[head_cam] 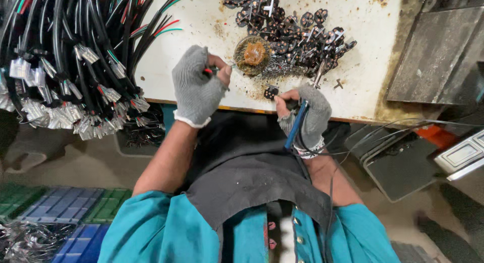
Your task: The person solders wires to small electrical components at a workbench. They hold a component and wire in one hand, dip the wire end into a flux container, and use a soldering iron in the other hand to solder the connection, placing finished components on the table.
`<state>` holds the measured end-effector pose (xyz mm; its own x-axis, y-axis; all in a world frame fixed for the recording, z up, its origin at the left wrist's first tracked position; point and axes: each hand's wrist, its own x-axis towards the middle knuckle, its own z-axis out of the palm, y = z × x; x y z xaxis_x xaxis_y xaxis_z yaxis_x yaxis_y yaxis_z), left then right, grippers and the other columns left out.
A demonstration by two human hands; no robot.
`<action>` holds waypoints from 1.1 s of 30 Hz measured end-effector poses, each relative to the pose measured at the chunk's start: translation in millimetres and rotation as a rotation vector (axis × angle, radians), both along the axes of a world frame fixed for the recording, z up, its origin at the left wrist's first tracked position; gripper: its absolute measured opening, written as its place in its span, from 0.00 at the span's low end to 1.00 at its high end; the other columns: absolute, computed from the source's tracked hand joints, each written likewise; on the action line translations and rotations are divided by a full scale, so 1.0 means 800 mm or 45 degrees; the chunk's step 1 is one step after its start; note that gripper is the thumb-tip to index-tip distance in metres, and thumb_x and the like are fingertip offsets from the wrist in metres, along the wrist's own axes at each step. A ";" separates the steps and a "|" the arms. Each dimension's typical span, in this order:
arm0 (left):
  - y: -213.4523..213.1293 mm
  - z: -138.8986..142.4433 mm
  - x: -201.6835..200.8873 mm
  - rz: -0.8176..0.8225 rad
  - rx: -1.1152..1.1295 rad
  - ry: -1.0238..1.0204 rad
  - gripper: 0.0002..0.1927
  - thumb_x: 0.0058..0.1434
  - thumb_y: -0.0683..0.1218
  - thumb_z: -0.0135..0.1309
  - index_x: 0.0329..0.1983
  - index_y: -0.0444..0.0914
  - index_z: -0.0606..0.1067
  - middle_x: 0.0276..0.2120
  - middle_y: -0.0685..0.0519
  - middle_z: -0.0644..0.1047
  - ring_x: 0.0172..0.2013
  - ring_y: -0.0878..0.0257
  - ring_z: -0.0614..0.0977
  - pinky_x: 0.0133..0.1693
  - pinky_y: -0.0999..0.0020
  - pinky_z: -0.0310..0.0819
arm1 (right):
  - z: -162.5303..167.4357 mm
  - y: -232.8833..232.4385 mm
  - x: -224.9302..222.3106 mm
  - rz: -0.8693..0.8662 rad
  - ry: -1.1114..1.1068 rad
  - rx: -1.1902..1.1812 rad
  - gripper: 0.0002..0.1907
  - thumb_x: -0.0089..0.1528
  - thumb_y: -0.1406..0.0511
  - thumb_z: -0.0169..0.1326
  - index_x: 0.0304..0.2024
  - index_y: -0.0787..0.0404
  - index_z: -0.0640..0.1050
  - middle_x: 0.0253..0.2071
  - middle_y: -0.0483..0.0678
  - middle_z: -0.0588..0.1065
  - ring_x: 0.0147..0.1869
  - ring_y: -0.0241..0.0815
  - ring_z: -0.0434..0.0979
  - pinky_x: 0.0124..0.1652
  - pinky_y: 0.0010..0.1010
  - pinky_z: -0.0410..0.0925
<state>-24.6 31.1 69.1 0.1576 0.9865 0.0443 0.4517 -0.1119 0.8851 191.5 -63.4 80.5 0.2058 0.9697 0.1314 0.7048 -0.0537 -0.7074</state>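
My left hand [197,85], in a grey fingerless glove, pinches the end of a red-tipped wire [208,70] just left of a small round tin of brown paste [252,54]. In the same kind of glove, my right hand [306,114] grips a blue-handled soldering iron [296,124] whose metal tip [319,74] points up toward a pile of small black plug parts [292,28]. One black part [270,92] lies by my right fingertips. All of this sits on a stained white table [201,21].
A thick bundle of black cables with white connectors [65,66] hangs over the table's left end. A grey metal plate [438,56] lies at right. Blue and green crates [65,207] stand on the floor at left, dark flat pads [398,162] at right.
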 end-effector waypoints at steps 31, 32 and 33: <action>0.016 -0.015 0.008 -0.059 0.123 0.113 0.07 0.52 0.40 0.66 0.28 0.38 0.77 0.26 0.49 0.73 0.29 0.54 0.77 0.33 0.61 0.72 | -0.016 0.016 0.002 0.166 -0.215 0.030 0.12 0.57 0.62 0.73 0.37 0.55 0.82 0.26 0.45 0.73 0.33 0.51 0.75 0.38 0.41 0.66; 0.012 -0.012 0.007 -0.078 0.107 0.087 0.08 0.52 0.40 0.66 0.28 0.39 0.77 0.26 0.49 0.73 0.29 0.54 0.77 0.33 0.61 0.71 | -0.015 0.016 0.002 0.178 -0.232 0.030 0.12 0.56 0.61 0.72 0.37 0.55 0.82 0.27 0.45 0.74 0.34 0.51 0.75 0.38 0.41 0.66; 0.006 -0.008 0.008 -0.097 0.092 0.059 0.08 0.52 0.40 0.66 0.27 0.39 0.76 0.25 0.50 0.72 0.28 0.55 0.77 0.32 0.61 0.71 | -0.014 0.015 0.003 0.188 -0.250 0.031 0.12 0.56 0.61 0.71 0.37 0.55 0.81 0.29 0.46 0.76 0.34 0.52 0.76 0.38 0.41 0.66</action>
